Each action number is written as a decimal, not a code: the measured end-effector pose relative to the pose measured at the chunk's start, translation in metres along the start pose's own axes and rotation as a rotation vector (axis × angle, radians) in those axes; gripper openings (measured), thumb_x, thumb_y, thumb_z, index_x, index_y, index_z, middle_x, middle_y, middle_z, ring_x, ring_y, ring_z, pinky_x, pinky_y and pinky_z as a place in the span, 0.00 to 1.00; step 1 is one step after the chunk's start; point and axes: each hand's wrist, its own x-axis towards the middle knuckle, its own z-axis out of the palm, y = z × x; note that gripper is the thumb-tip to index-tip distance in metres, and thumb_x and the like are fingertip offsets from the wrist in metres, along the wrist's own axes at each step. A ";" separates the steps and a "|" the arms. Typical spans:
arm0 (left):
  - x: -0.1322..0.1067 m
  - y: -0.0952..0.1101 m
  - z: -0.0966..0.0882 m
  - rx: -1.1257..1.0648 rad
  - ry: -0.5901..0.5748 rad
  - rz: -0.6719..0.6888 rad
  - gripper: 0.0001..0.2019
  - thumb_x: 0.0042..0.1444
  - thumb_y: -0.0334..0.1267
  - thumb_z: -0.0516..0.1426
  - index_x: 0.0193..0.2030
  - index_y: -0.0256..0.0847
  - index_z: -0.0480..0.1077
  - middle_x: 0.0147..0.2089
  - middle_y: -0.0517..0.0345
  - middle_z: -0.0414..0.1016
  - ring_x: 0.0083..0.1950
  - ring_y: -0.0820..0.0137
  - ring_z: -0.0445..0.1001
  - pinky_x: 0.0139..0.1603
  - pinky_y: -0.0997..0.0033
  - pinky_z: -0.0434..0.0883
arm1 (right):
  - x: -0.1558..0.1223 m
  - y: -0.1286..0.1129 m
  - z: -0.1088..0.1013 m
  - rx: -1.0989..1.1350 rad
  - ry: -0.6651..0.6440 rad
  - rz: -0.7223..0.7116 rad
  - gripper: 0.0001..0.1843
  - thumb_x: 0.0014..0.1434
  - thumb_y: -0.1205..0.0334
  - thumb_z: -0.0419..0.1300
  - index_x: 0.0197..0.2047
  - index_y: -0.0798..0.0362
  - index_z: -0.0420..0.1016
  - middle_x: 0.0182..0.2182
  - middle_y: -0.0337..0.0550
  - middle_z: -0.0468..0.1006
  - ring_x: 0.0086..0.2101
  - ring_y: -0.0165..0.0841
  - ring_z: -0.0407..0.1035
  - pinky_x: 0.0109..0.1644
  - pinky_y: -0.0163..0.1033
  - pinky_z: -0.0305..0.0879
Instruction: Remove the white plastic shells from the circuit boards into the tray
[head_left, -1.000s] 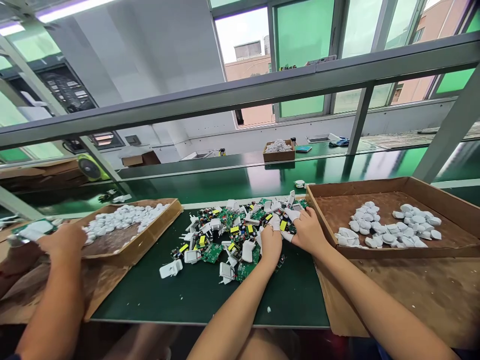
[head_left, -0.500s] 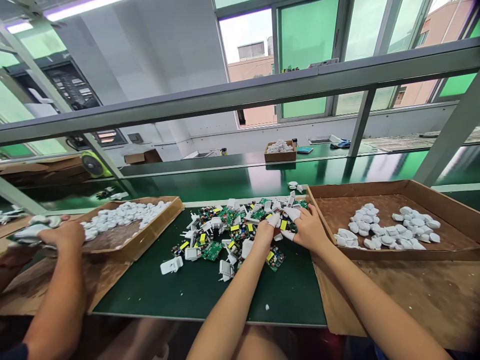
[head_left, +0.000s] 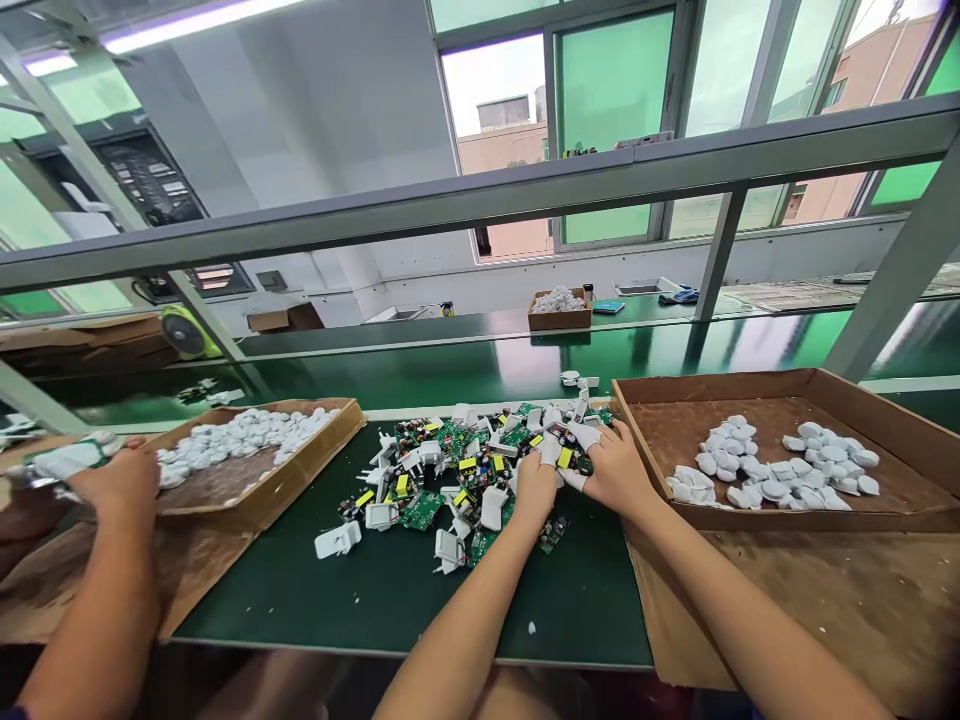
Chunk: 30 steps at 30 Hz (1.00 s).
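Note:
My left hand (head_left: pixel 537 482) and my right hand (head_left: pixel 619 468) meet at the right side of a pile of charger parts (head_left: pixel 450 450). White finger cots cover several fingertips. Between the hands is a small circuit board (head_left: pixel 565 458) with a yellow component, and both hands have their fingers closed on it; the fingers partly hide it. Green boards, yellow-topped components and white plug housings make up the pile. Close to my left hand lies a white plug housing (head_left: pixel 493 508).
A cardboard tray (head_left: pixel 750 395) with white rounded pieces stands at the right. Another such tray (head_left: pixel 300 465) is at the left, where a co-worker's hand (head_left: pixel 120 480) holds white and green parts. A metal rail (head_left: pixel 480 195) crosses above the bench.
My left hand has moved slightly right and down, closer to my right hand at the board. The co-worker's hand has shifted left. The view has tilted slightly.

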 end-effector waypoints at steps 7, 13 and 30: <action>0.004 0.014 -0.009 -0.203 -0.270 0.106 0.18 0.42 0.51 0.54 0.28 0.35 0.70 0.29 0.54 0.71 0.34 0.67 0.67 0.39 0.70 0.63 | 0.003 0.004 -0.004 0.229 0.043 0.139 0.22 0.50 0.55 0.53 0.47 0.57 0.65 0.36 0.50 0.72 0.36 0.40 0.64 0.44 0.46 0.57; 0.005 0.005 -0.006 -0.115 -0.185 0.215 0.17 0.41 0.50 0.55 0.28 0.35 0.71 0.31 0.54 0.72 0.36 0.66 0.67 0.41 0.70 0.63 | -0.001 -0.002 0.003 0.186 0.070 0.181 0.24 0.49 0.52 0.53 0.47 0.58 0.66 0.36 0.51 0.71 0.38 0.43 0.63 0.42 0.45 0.59; -0.021 -0.001 0.003 1.165 -0.659 0.510 0.19 0.49 0.44 0.49 0.44 0.34 0.65 0.44 0.42 0.67 0.47 0.55 0.63 0.48 0.53 0.56 | 0.095 0.070 -0.033 -0.156 -0.577 0.574 0.19 0.51 0.50 0.51 0.39 0.56 0.66 0.34 0.50 0.72 0.34 0.42 0.66 0.29 0.37 0.58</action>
